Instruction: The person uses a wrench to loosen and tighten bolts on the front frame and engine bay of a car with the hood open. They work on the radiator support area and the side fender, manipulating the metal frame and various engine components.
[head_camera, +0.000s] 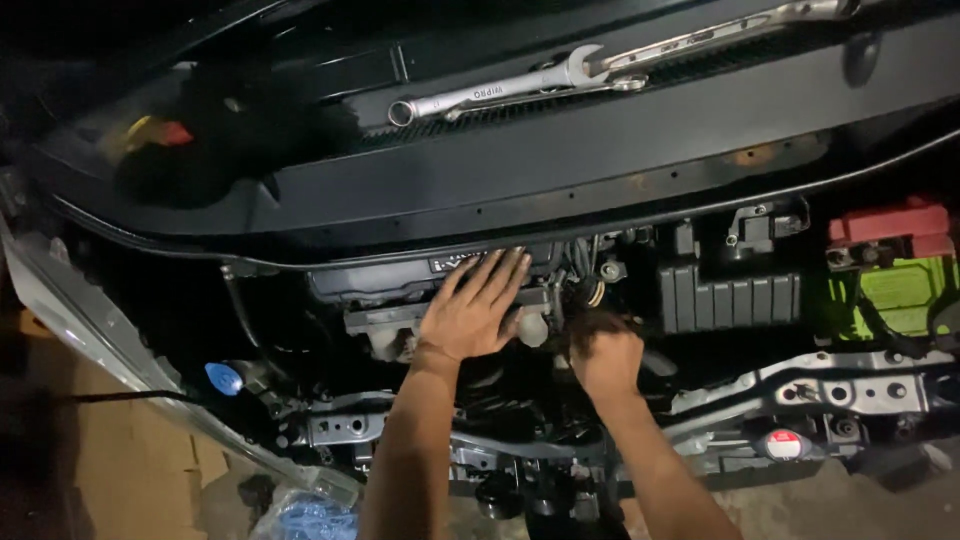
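Note:
I look down into a car's open engine bay. My left hand (478, 308) lies flat, fingers spread, on the dark top of the engine (380, 290) near its middle. My right hand (604, 358) is curled into a fist just to the right of it, low among hoses and parts. What the right hand grips is hidden by its own fingers and the dark. Both forearms reach up from the bottom of the view.
Two long steel spanners (500, 92) lie on the black cowl panel (600, 140) at the top. A black fuse box (728, 298) and a green battery with a red cap (895, 270) sit on the right. A blue filler cap (223, 379) is at the left, a red and white cap (783, 444) at the lower right.

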